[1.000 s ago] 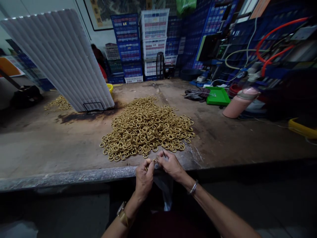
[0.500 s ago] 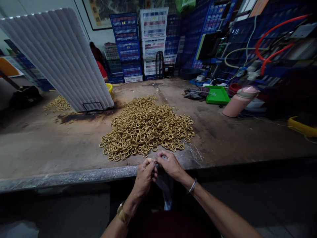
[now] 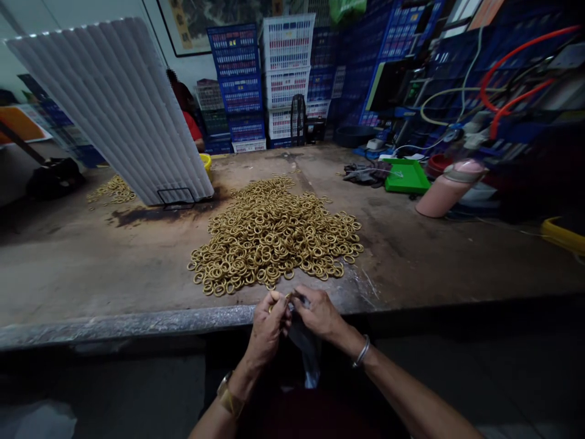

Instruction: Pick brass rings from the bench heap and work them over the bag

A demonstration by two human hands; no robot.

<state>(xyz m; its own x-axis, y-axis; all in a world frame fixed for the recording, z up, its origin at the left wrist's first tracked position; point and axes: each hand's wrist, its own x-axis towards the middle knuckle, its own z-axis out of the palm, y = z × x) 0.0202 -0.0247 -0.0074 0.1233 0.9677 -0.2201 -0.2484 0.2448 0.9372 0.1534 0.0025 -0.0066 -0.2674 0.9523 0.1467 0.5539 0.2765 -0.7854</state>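
Note:
A big heap of gold-coloured rings (image 3: 278, 235) lies on the worktable in front of me. Just short of the heap, over the table's near edge, my left hand (image 3: 269, 320) is closed, thumb and fingers pinched on a gold ring (image 3: 287, 296). Close against it on the right is my right hand (image 3: 317, 311), its fingers also pinched together at the ring; what exactly they grip is too small to tell. Below the hands hangs a pale translucent plastic piece (image 3: 308, 353).
A ribbed white panel (image 3: 114, 110) leans in a wire stand at the left, near a smaller ring pile (image 3: 112, 190). Behind it is a person in red (image 3: 192, 125). At the right are a green tray (image 3: 406, 177), a pink bottle (image 3: 450, 188) and a yellow container (image 3: 564, 235).
My right hand has shifted slightly down and its fingers are more bent beside the left hand. The whole view has moved a little, so the scene sits slightly further right.

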